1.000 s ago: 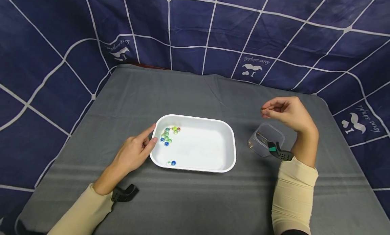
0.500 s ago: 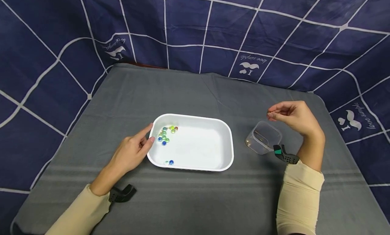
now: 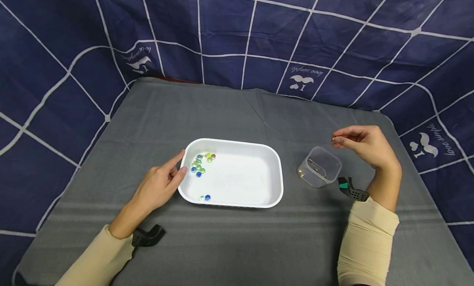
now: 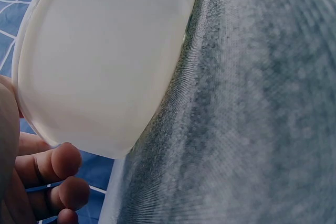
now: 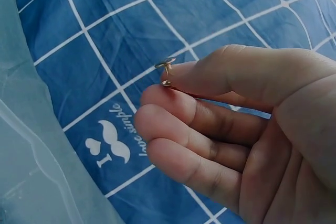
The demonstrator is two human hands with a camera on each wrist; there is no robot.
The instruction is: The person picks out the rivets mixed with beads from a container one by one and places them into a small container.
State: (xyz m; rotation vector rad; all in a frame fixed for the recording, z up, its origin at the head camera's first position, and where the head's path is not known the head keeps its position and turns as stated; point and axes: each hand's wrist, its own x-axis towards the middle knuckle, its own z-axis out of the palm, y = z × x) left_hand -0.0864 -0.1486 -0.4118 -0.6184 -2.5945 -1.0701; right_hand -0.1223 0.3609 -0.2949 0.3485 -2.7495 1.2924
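Observation:
My left hand point(image 3: 157, 187) rests at the left end of a white tray point(image 3: 275, 179), with index finger and thumb touching its rim. In the left wrist view, the tray's outer wall point(image 4: 100, 66) is close to the loosely bent other fingers. Small glass marbles point(image 3: 198, 167), blue, green, yellow and red, lie in the tray's left part. Raised above the table on the right, my right hand point(image 3: 370, 146) pinches a small gold-coloured thumbtack point(image 5: 166, 66) between thumb and index fingertip. Just nearer than that hand stands a clear plastic container point(image 3: 320, 167) with a few small gold-coloured pieces inside.
A grey cloth point(image 3: 237, 245) covers the table, with the tray in the middle and the clear container to its right. A dark blue curtain point(image 3: 222, 31) with white lines hangs behind the table and around its sides.
My right hand has moved right and slightly lower, still pinching the small gold-coloured thumbtack. The whole head view has shifted a little. My left hand stays at the tray's rim.

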